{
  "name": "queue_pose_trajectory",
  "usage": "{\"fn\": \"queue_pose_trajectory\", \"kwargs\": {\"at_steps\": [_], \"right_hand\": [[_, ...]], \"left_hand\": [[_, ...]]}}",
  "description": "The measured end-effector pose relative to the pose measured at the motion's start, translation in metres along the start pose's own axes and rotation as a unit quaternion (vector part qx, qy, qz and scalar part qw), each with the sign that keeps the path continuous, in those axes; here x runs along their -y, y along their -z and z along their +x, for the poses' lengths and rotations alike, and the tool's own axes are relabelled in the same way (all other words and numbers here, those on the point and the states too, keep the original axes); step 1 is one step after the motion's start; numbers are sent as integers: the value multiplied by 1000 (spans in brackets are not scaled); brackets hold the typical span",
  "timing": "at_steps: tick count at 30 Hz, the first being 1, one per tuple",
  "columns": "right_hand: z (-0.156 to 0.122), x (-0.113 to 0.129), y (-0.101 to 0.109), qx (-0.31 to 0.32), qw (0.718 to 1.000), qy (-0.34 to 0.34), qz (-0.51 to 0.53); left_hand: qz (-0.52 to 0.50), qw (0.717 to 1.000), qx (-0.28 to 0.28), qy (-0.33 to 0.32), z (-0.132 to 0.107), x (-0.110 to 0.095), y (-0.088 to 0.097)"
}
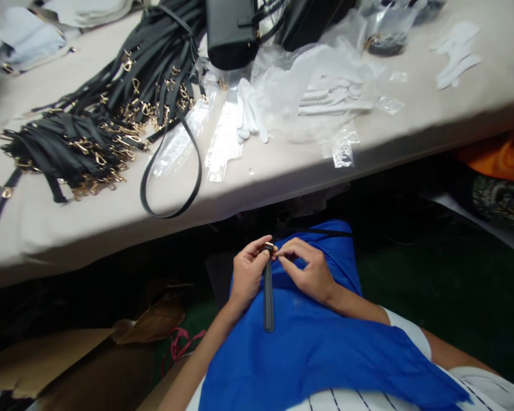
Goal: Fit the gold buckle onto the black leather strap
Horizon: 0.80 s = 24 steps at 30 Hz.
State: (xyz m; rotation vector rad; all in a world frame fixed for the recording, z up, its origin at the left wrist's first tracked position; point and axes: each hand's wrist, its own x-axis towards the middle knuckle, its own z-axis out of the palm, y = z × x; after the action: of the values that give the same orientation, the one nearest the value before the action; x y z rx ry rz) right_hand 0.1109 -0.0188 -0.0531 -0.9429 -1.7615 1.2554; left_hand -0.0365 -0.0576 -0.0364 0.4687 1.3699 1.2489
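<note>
Above the blue cloth (300,319) over my lap, my left hand (249,271) pinches a black strap (269,302) close to its gold buckle (269,246). The strap's rounded end hangs down toward me. Just right of the buckle, my right hand (306,268) has its thumb and forefinger pressed together at the strap's edge. What lies between those fingertips is too small to make out. A thin black length (321,231) runs off to the right behind my right hand.
On the cloth-covered table (240,200) lie bundles of black straps with gold clasps (77,148), a looped strap (199,171), a black bag (231,34), white strips (251,111) and plastic bags (282,85). Cardboard (47,359) stands at lower left, orange cloth (501,154) at right.
</note>
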Motion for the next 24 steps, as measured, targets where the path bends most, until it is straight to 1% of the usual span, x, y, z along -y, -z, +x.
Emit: {"fn": "queue_pose_trajectory", "kwargs": {"at_steps": [1,2,4,5,7,9,11,15,17,21,24], "right_hand": [[2,0,0,-12,996,-72,54],[4,-1,-1,-15,983,-142,114],[7,-3,-2,-2,938,-248,244],[8,-3,-2,11,911,-281,301],[10,-3,-3,38,869,-313,382],[10,-1,-3,54,847,-319,423],[10,1,-3,61,836,-316,445],[9,5,-2,55,819,-324,471],[9,6,-1,51,817,-332,469],[9,7,0,47,831,-332,443],[8,5,-1,56,849,-313,422]], "left_hand": [[6,1000,8,-2,0,-1,1],[12,1000,13,-3,-1,-1,2],[29,999,15,-8,-3,-1,3],[39,999,14,-11,-4,-1,3],[58,998,18,-20,-6,0,3],[75,996,26,-36,-7,0,3],[98,993,33,-59,-8,1,3],[139,985,50,-94,-11,0,5],[148,982,56,-101,-14,-1,5],[168,978,61,-105,-18,0,3],[183,976,60,-104,-19,0,2]]}}
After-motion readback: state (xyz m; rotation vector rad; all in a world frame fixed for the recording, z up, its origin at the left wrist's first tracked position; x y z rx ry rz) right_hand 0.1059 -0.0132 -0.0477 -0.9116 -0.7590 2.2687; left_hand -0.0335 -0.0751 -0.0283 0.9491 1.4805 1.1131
